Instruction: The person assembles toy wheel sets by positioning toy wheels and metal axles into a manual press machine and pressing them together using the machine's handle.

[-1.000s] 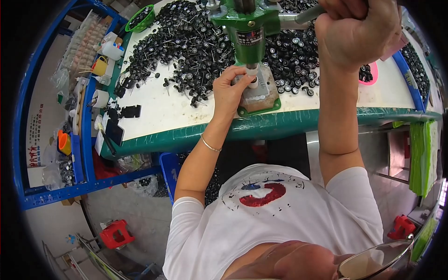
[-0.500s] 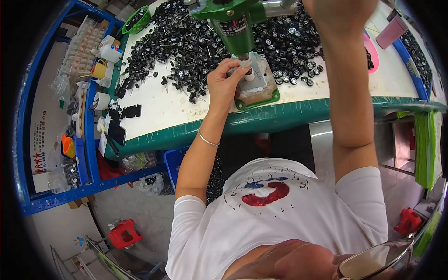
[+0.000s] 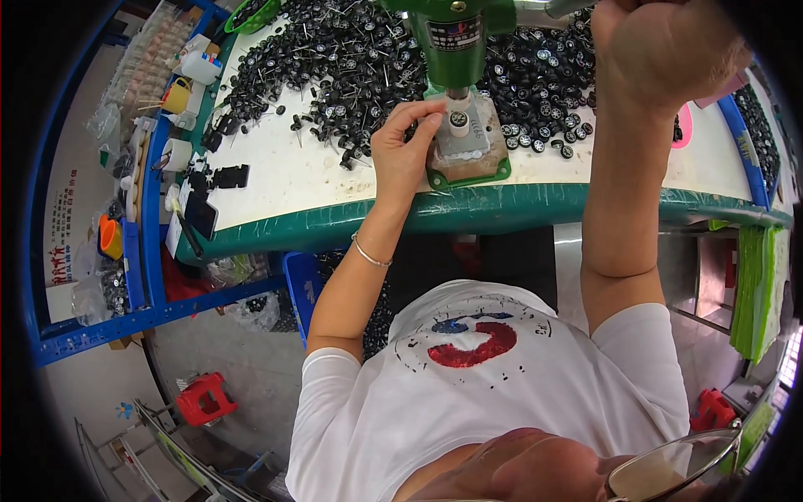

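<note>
A green hand press (image 3: pixel 452 50) stands at the table's front edge, its ram above a metal base plate (image 3: pixel 478 152). On the plate, a small black wheel (image 3: pixel 458 119) with a silver hub sits on a short white post. My left hand (image 3: pixel 401 146) is just left of that wheel, thumb and forefinger stretched toward it with their tips slightly apart; I see nothing between them. At the upper right, my right hand (image 3: pixel 669 54) is raised and closed at the end of the press's metal lever (image 3: pixel 570 7). Its fingers are partly cut off by the picture's top edge.
Heaps of black wheels (image 3: pixel 351 75), many on thin axles, cover the white table behind the press. A green basket (image 3: pixel 255 17) stands far left, a pink tray (image 3: pixel 684 125) at right. Blue shelving (image 3: pixel 150 209) borders the left. A phone (image 3: pixel 201 215) lies near the left corner.
My left fingers have drawn back left from the post, uncovering the wheel on it. My right hand has shifted right and slightly down with the lever. The view has moved slightly.
</note>
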{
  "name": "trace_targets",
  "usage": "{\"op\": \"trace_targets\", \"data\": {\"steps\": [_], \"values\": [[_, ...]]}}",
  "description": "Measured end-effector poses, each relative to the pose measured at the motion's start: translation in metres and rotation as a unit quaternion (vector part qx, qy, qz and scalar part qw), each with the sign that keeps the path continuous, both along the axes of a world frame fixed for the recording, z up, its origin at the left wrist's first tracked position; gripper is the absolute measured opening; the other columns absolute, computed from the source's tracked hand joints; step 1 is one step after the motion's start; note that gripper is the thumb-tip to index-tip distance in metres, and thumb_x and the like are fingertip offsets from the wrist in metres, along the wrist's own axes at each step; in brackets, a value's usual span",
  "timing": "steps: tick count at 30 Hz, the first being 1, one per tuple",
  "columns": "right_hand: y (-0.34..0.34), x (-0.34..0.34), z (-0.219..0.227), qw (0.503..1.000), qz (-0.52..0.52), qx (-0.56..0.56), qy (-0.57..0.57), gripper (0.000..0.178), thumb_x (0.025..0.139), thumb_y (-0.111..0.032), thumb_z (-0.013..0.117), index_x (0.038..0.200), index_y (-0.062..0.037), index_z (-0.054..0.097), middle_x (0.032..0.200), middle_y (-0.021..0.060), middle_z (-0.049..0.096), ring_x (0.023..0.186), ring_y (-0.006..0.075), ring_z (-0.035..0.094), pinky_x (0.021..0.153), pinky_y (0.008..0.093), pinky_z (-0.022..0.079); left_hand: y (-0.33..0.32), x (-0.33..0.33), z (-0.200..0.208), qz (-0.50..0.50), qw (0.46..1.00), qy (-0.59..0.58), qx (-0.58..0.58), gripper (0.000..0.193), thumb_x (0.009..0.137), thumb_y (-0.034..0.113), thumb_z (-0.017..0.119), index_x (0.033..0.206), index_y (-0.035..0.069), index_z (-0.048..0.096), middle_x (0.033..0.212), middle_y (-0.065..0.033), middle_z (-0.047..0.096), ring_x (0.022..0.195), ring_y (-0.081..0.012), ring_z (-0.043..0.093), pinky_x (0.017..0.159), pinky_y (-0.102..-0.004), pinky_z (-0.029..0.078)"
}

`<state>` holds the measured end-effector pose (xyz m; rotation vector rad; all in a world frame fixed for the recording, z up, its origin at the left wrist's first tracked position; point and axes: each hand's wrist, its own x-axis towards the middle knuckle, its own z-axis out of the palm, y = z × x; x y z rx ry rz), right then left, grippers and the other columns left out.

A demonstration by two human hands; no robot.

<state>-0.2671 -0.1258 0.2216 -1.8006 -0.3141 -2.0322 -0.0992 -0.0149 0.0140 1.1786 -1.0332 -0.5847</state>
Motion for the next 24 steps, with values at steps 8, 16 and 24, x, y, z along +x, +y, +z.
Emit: {"op": "trace_targets", "data": {"steps": [8, 16, 24], "values": [[0.005, 0.009, 0.007, 1.0, -0.009, 0.003, 0.025, 0.043, 0.098, -0.032, 0.056, 0.063, -0.0152, 0.037, 0.053, -0.0058, 0.027, 0.039, 0.005, 0.018, 0.035, 0.0227, 0.018, 0.002, -0.004, 0.004, 0.007, 0.999, -0.035, 0.023, 0.016, 0.086, 0.009, 0.07, 0.099, 0.002, 0.073, 0.097, -0.0045, 0.068, 0.094, -0.0137, 0.06, 0.085, -0.0261, 0.046], [0.0, 0.007, 0.009, 0.998, 0.017, 0.031, 0.046, 0.041, 0.098, -0.032, 0.054, 0.064, -0.0176, 0.036, 0.052, -0.0073, 0.026, 0.039, 0.0044, 0.02, 0.033, 0.0235, 0.018, -0.01, -0.008, 0.003, 0.017, 0.994, -0.112, 0.0, 0.013, 0.082, 0.01, 0.073, 0.092, 0.001, 0.072, 0.092, -0.0037, 0.067, 0.089, -0.0151, 0.058, 0.082, -0.0276, 0.043], [0.007, 0.01, 0.013, 0.995, -0.008, 0.073, 0.061, 0.038, 0.097, -0.033, 0.053, 0.068, -0.0176, 0.035, 0.052, -0.0078, 0.025, 0.04, 0.0036, 0.02, 0.035, 0.0218, 0.019, -0.013, -0.006, -0.004, 0.021, 0.993, -0.116, -0.002, 0.013, 0.084, 0.01, 0.073, 0.093, 0.0, 0.072, 0.084, 0.0004, 0.061, 0.081, -0.008, 0.053, 0.072, -0.0226, 0.041]]}}
